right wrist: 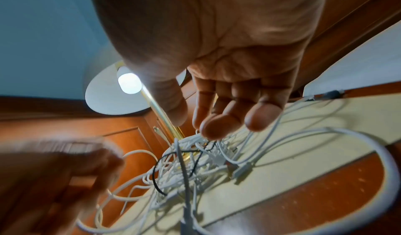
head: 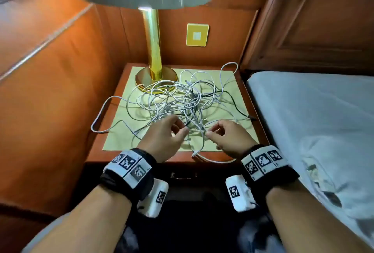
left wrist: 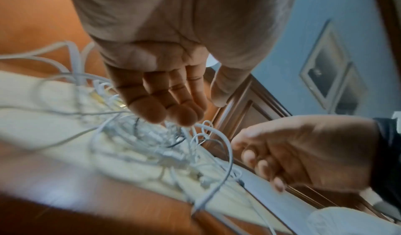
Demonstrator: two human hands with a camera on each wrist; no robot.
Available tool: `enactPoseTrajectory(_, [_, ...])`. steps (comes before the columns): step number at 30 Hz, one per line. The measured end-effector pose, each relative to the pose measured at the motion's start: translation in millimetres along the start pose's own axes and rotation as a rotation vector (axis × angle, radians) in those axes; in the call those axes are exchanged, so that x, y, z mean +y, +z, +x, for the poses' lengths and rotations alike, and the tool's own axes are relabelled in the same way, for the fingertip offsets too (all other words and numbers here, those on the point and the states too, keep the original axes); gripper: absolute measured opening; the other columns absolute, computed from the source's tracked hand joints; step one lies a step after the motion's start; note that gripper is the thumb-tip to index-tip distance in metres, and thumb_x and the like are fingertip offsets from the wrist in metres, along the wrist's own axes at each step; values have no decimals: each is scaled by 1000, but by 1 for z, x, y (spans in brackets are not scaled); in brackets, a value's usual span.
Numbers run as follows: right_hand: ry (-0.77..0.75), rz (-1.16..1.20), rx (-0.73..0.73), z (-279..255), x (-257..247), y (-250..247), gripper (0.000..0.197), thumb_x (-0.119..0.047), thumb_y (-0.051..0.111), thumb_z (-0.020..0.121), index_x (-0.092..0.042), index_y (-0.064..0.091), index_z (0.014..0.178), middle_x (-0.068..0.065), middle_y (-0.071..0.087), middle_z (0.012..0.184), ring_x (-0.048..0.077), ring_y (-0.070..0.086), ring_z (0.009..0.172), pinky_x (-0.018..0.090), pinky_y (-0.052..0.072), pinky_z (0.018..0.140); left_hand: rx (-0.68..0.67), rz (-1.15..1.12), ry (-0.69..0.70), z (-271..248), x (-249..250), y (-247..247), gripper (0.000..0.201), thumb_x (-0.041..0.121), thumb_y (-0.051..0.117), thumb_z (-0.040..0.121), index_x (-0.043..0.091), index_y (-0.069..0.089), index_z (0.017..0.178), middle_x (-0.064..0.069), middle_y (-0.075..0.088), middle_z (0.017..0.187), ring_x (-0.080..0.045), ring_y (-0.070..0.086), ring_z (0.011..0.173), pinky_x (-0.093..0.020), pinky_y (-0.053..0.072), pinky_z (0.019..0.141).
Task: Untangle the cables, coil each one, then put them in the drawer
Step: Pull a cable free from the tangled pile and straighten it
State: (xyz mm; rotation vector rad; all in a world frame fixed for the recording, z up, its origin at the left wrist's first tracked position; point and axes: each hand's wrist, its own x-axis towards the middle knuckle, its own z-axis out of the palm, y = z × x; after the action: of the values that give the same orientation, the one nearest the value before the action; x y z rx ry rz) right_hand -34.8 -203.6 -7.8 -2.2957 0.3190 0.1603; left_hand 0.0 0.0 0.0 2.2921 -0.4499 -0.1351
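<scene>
Presently, near to far:
Left hand (head: 165, 131): your grip is loose, fingertips at the strands, clasping nothing.
Right hand (head: 226, 135): grip state — cannot tell.
Cables (head: 182, 98): knotted on the bench (head: 261, 131); tugging tightens knots.
Overhanging loop (head: 99, 119): may slide off.
Lamp (head: 153, 54): cables ring its base; pulling could topple it.

Gleaming polished brass lamp stem (head: 152, 46), shining glossy wood nightstand (head: 97, 143), lying matt pale mat (head: 125, 131), tangling smooth plastic cables (head: 178, 98)
</scene>
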Motion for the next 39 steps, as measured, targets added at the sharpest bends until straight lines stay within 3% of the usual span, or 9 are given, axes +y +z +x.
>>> enactPoseTrajectory(5, [-90,-173,-94,10,5,8,30,-53,73,80,-29,69,97,-9,69,89,6,64,82,25,48,71,117,3,-47,36,-8,-5,18,36,68,92,21,62,101,8,64,88,-4,58,77,-23,47,65])
enactPoseTrajectory(11, [-305,-71,113,15,3,8,10,-29,66,91,-23,66,83,-7,66,79,6,60,73,22,44,67,116,20,-95,40,-22,-6,26,33,70,91,25,58,112,5,64,92,-6,56,73,-24,39,61])
enactPoseTrajectory(15, [-498,2,226,5,-3,4,6,-21,66,91,-16,70,92,-5,60,87,-1,55,74,12,45,67,101,-34,-2,36,-12,1,60,24,72,90,37,45,142,3,59,97,-12,51,68,-30,44,68])
enactPoseTrajectory(18, [-577,6,256,-3,-6,3,5,-18,66,91,-17,71,92,-6,61,86,0,56,78,9,43,67,110,5,50,32,-2,-1,71,26,73,89,40,36,149,7,58,102,-15,55,74,-31,49,76])
enactPoseTrajectory(22, [-396,-43,321,0,-1,-5,8,-23,64,93,-21,72,92,-8,67,88,3,60,74,13,46,69,234,71,11,27,-9,-17,39,29,71,91,26,58,128,3,58,107,-10,57,80,-18,43,71])
enactPoseTrajectory(24, [-231,-110,221,3,4,-8,10,-27,65,91,-23,74,92,-7,71,88,6,64,78,24,52,76,305,105,-29,25,-20,-27,29,28,71,90,24,64,118,2,57,108,-13,59,88,-20,41,76])
enactPoseTrajectory(26, [-169,-114,99,6,6,-7,10,-29,69,89,-24,77,92,-8,73,88,5,65,79,25,51,78,334,121,-54,22,-27,-34,20,29,70,90,25,67,109,3,59,106,-12,59,85,-20,41,72])
enactPoseTrajectory(32, [-144,-111,-26,9,0,-2,38,-48,58,93,-16,76,85,4,74,90,-4,62,62,31,54,77,172,109,-6,12,-22,-23,6,29,70,90,24,68,91,10,65,85,-5,58,71,-19,41,62])
enactPoseTrajectory(39, [-38,-114,124,11,16,-15,18,-41,64,91,-25,71,87,-7,69,79,16,67,78,32,54,78,127,78,-9,13,-18,-19,8,30,70,91,23,69,89,9,66,83,-7,59,73,-26,46,65])
